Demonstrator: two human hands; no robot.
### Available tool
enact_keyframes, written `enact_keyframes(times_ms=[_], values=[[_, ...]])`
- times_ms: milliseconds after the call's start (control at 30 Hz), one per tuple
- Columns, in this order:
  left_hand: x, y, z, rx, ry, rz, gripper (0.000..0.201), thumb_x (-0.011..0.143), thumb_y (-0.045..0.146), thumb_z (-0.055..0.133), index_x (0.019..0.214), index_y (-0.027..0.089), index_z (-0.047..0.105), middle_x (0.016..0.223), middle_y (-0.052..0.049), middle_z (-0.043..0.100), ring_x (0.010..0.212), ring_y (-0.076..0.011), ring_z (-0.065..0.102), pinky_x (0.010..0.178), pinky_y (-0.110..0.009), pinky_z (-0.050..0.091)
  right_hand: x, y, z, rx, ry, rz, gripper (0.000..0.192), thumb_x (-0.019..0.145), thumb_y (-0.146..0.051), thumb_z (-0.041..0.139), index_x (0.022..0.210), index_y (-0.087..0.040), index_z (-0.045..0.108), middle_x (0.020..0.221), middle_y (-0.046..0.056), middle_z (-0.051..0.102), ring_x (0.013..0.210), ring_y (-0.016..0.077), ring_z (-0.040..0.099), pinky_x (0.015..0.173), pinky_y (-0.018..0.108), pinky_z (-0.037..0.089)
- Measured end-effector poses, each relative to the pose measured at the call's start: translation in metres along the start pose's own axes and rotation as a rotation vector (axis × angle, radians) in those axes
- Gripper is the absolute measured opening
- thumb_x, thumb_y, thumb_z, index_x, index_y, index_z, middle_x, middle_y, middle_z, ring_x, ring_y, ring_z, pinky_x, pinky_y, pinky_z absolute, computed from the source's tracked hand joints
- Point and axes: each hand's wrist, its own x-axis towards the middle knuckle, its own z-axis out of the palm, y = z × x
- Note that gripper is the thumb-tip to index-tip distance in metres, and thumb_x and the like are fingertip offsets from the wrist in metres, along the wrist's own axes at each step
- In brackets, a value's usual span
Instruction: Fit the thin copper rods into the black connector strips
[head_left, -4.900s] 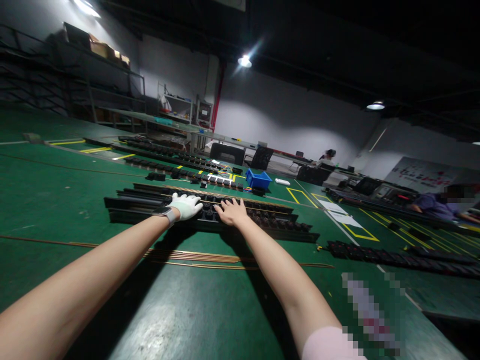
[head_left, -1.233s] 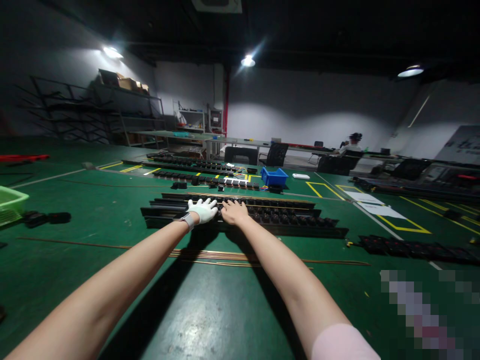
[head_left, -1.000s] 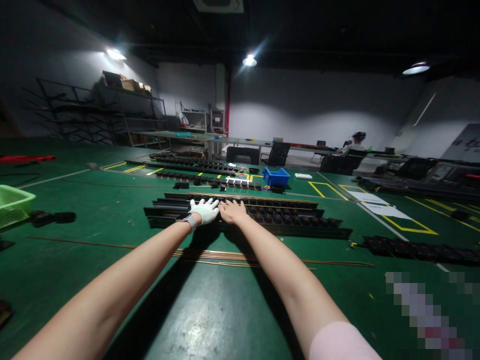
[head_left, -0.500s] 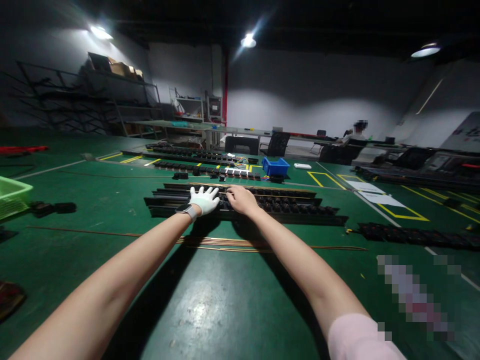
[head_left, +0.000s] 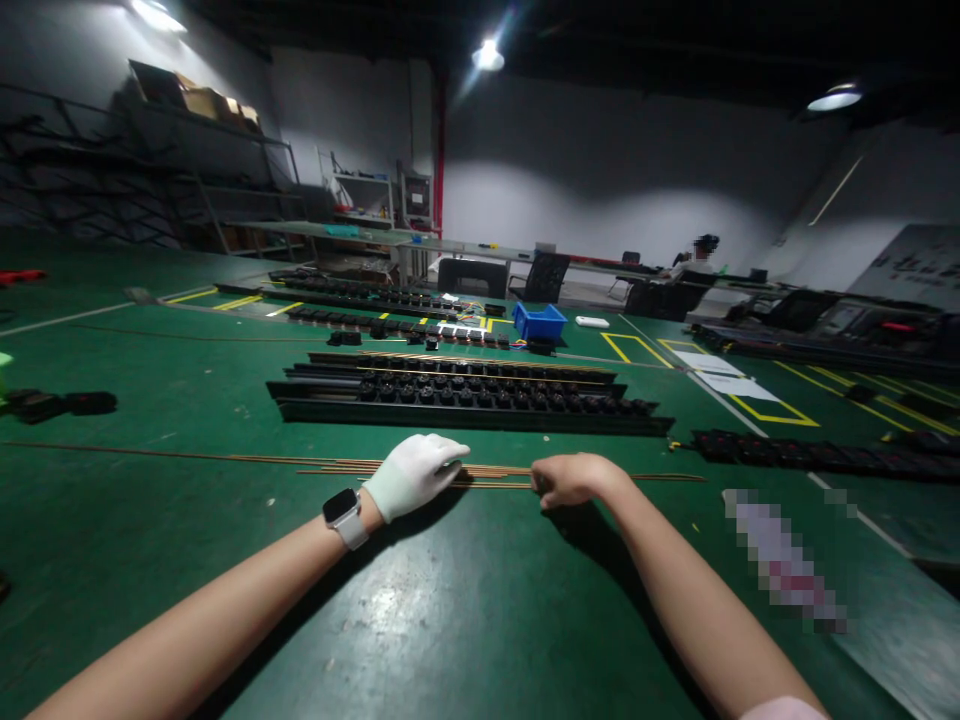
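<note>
Head view: we're holding our white-gloved left hand (head_left: 416, 477) half-open, bare right hand (head_left: 570, 480) curled, grip unclear, at thin brass-coloured rods (head_left: 496, 472).

Overhead lamps (head_left: 488, 55) flare in dim surroundings, and glare whitens the green tabletop (head_left: 397, 612).

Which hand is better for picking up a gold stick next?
Probably the right hand: its bare fingers curl down at the gold rods, while the gloved left hand looks more open.
</note>
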Motion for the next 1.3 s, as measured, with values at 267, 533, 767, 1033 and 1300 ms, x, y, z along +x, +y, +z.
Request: enact_keyframes(times_ms=[267, 533, 767, 1033, 1300], values=[[-0.001, 0.022, 0.017, -0.029, -0.096, 0.043, 0.029, 0.11, 0.038, 0.053, 0.124, 0.029, 0.076, 0.11, -0.008, 0.081, 0.103, -0.0213, 0.076, 0.091, -0.035, 0.059, -0.013, 0.025, 0.006, -0.064, 0.204, 0.011, 0.021, 0.083, -0.017, 0.083, 0.097, -0.031, 0.077, 0.112, 0.004, 0.079, 0.099, 0.0231, 0.075, 0.074, 0.028, 0.047], [0.0, 0.031, 0.014, 0.045, -0.181, 0.067, 0.025, 0.11, 0.036, 0.051, 0.115, 0.028, 0.074, 0.103, -0.007, 0.078, 0.096, -0.0201, 0.073, 0.086, -0.033, 0.056, -0.018, 0.031, 0.03, -0.149, 0.265, -0.094, 0.017, 0.098, -0.017, 0.061, 0.089, -0.028, 0.07, 0.102, 0.01, 0.075, 0.095, 0.0264, 0.07, 0.085, 0.034, 0.048], [-0.005, 0.02, 0.017, 0.188, -0.155, 0.043, 0.038, 0.107, 0.023, 0.054, 0.144, 0.026, 0.061, 0.108, -0.008, 0.074, 0.096, -0.0234, 0.07, 0.083, -0.037, 0.055, -0.029, 0.026, 0.021, -0.043, 0.362, -0.147, 0.026, 0.094, -0.005, 0.05, 0.102, -0.028, 0.06, 0.109, 0.007, 0.069, 0.092, 0.0209, 0.063, 0.084, 0.03, 0.049], [0.03, -0.023, -0.028, 0.323, -0.049, -0.083, 0.051, 0.098, 0.005, 0.051, 0.139, 0.029, 0.069, 0.11, -0.008, 0.074, 0.099, -0.0234, 0.067, 0.085, -0.038, 0.052, 0.016, 0.013, -0.009, 0.138, 0.584, -0.281, 0.016, 0.111, -0.028, 0.045, 0.109, -0.026, 0.06, 0.114, 0.008, 0.064, 0.104, 0.0204, 0.064, 0.097, 0.032, 0.052], [0.062, -0.071, -0.048, 0.353, -0.034, -0.19, 0.052, 0.097, 0.005, 0.049, 0.134, 0.032, 0.075, 0.112, -0.007, 0.077, 0.099, -0.0213, 0.07, 0.085, -0.034, 0.052, 0.072, -0.008, -0.038, 0.187, 0.69, -0.259, 0.019, 0.106, -0.018, 0.052, 0.114, -0.023, 0.068, 0.118, 0.008, 0.065, 0.106, 0.0193, 0.067, 0.098, 0.032, 0.053]])
